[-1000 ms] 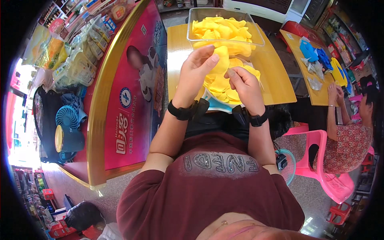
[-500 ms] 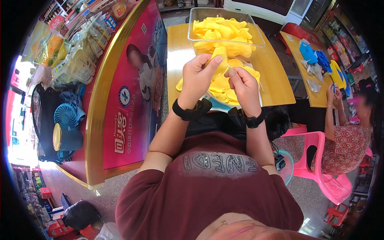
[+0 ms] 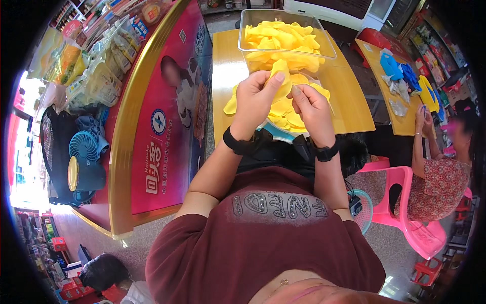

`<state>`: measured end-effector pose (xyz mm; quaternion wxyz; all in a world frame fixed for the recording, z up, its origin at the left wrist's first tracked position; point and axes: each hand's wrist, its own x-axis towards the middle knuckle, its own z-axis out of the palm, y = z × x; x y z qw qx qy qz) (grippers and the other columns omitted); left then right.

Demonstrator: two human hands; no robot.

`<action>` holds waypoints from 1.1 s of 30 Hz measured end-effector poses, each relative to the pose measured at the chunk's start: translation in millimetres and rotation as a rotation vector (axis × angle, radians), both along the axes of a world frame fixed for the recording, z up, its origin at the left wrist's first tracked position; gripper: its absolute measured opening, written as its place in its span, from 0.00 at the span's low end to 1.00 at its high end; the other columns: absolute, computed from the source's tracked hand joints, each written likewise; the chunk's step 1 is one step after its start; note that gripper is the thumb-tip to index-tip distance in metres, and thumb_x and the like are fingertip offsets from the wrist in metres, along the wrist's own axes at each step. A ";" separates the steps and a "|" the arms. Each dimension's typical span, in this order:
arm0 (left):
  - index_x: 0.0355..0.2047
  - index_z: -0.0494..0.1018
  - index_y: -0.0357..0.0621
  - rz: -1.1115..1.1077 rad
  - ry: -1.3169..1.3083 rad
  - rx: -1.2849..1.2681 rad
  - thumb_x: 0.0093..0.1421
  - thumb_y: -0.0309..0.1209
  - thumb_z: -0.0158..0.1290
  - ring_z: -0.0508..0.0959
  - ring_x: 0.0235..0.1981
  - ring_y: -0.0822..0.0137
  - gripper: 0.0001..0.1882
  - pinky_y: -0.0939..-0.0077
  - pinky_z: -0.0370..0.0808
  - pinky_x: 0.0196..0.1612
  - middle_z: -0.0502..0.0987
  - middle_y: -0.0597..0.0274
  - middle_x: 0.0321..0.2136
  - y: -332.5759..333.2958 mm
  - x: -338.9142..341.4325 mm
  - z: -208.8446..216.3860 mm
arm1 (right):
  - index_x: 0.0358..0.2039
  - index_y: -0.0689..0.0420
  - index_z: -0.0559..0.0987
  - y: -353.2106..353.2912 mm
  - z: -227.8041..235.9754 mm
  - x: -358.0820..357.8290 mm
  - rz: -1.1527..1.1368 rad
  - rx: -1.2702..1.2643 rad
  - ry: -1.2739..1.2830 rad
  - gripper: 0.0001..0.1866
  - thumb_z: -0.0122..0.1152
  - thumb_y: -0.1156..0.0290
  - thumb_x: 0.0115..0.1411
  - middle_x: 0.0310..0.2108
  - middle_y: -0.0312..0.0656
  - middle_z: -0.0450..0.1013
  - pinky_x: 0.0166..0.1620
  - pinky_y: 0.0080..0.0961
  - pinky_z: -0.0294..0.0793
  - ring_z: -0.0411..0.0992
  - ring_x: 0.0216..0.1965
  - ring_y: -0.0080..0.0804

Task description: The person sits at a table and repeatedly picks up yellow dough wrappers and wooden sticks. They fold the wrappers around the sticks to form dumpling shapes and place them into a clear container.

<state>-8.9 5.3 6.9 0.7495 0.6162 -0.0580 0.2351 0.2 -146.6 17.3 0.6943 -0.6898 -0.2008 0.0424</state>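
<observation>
My left hand [image 3: 255,101] grips a soft, flat yellow piece [image 3: 279,76] between thumb and fingers, its rounded end pointing away from me. Close to its right edge, the thumb and forefinger of my right hand [image 3: 313,109] are pinched together. What they hold, if anything, is too small to make out. Under both hands lies a heap of similar yellow pieces [image 3: 287,120] in a light blue-rimmed container [image 3: 283,133], partly hidden by my hands. Behind it, a clear plastic bin [image 3: 331,50] is filled with more yellow pieces [image 3: 283,38].
The bin stands on a wooden table [image 3: 354,104]. To the left rises a pink, gold-edged counter [image 3: 119,152] with packages and a small blue fan [image 3: 87,144]. At right, another person [image 3: 440,177] works at a second table [image 3: 377,71] near a pink chair [image 3: 400,202].
My right hand has shifted slightly to the right, away from the yellow piece. My left hand has moved a little to the right too, still gripping the piece.
</observation>
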 end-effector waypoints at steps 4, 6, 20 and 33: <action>0.27 0.75 0.35 -0.045 0.033 -0.065 0.62 0.32 0.57 0.64 0.23 0.84 0.12 0.85 0.62 0.24 0.70 0.75 0.20 -3.2 -0.9 3.3 | 0.32 0.62 0.77 -7.5 2.5 2.7 0.021 -0.067 -0.070 0.11 0.53 0.68 0.66 0.19 0.29 0.64 0.26 0.14 0.59 0.60 0.22 0.14; 0.26 0.75 0.35 -0.062 0.023 0.006 0.62 0.32 0.57 0.63 0.22 0.84 0.12 0.84 0.61 0.23 0.69 0.76 0.19 -4.3 0.8 -3.8 | 0.32 0.62 0.77 -6.1 -0.9 3.5 -0.010 -0.041 -0.062 0.11 0.53 0.68 0.66 0.19 0.29 0.64 0.26 0.14 0.59 0.60 0.22 0.14; 0.30 0.75 0.35 -0.117 0.095 0.095 0.63 0.33 0.56 0.69 0.26 0.82 0.11 0.86 0.66 0.28 0.73 0.71 0.24 4.0 1.8 -5.8 | 0.33 0.62 0.77 -12.8 1.7 5.3 0.049 -0.092 -0.063 0.10 0.53 0.69 0.66 0.20 0.29 0.65 0.26 0.14 0.60 0.60 0.22 0.14; 0.28 0.73 0.34 -0.022 0.045 0.257 0.62 0.34 0.56 0.66 0.22 0.82 0.13 0.82 0.65 0.25 0.72 0.69 0.20 6.2 0.0 6.4 | 0.33 0.64 0.77 -6.7 -1.5 4.0 -0.003 -0.093 -0.090 0.10 0.53 0.70 0.66 0.21 0.31 0.68 0.27 0.15 0.62 0.63 0.23 0.15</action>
